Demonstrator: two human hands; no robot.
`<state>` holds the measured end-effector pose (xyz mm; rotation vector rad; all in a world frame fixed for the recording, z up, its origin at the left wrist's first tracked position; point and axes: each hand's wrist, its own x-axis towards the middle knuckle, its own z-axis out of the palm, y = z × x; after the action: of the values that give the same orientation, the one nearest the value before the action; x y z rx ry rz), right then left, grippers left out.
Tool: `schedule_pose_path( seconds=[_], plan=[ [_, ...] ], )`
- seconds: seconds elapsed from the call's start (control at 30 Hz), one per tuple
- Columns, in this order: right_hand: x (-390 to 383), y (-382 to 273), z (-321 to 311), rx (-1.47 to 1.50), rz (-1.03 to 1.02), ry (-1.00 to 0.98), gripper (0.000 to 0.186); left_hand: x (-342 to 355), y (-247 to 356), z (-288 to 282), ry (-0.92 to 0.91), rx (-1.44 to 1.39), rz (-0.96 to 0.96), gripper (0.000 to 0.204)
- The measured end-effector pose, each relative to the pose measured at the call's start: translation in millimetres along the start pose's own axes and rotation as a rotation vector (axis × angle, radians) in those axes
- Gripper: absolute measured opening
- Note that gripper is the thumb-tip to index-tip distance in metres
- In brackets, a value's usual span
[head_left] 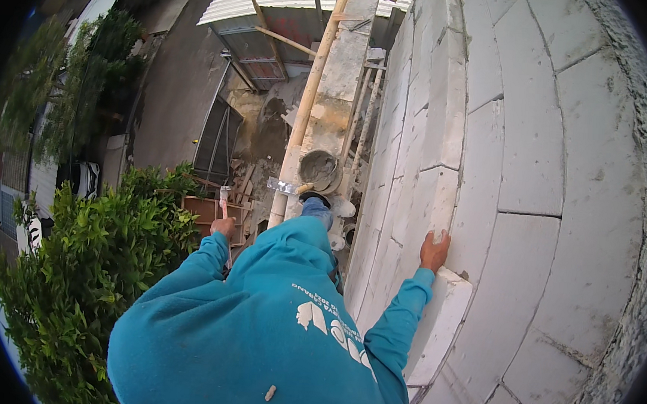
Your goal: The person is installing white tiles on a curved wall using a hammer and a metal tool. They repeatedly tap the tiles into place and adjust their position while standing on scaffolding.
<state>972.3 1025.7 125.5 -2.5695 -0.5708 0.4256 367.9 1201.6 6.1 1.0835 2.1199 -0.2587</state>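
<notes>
My left hand (223,226) is closed round the handle of a hammer (223,204), its pale head pointing up and away from me. On the other side, my right hand (434,251) lies on the top of a light grey block wall (432,198), fingers stretched over a block's edge. Just nearer than that hand is a pale block (443,315) in the same row, partly hidden by my sleeve. Ahead of my feet stands a bucket (334,182) with grey mortar in it. A trowel (283,186) with a flat metal blade lies beside the bucket.
I stand on a narrow scaffold plank (340,75) with a bamboo pole (319,74) along its left side. A taller block wall (530,141) rises at the right. Below on the left are a leafy tree (101,269), scrap wood (242,189) and a paved road (170,94).
</notes>
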Motion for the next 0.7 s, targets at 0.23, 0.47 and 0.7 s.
schedule_pose_path(
  seconds=[0.23, 0.47, 0.7],
  plan=[
    [13.5, 15.5, 20.0, -0.049, -0.010, -0.028, 0.058, -53.8, 35.8, -15.3, -0.025, 0.031, 0.040, 0.042],
    [-10.6, -28.2, 18.7, 0.206, -0.085, 0.016, 0.046, -89.0, 102.2, -48.3, 0.154, 0.239, 0.304, 0.044],
    [-100.5, -123.6, 62.6, 0.607, -0.148, -0.558, 0.040, -147.0, 237.9, -57.5, -0.203, -0.160, 0.571, 0.037]
  ],
)
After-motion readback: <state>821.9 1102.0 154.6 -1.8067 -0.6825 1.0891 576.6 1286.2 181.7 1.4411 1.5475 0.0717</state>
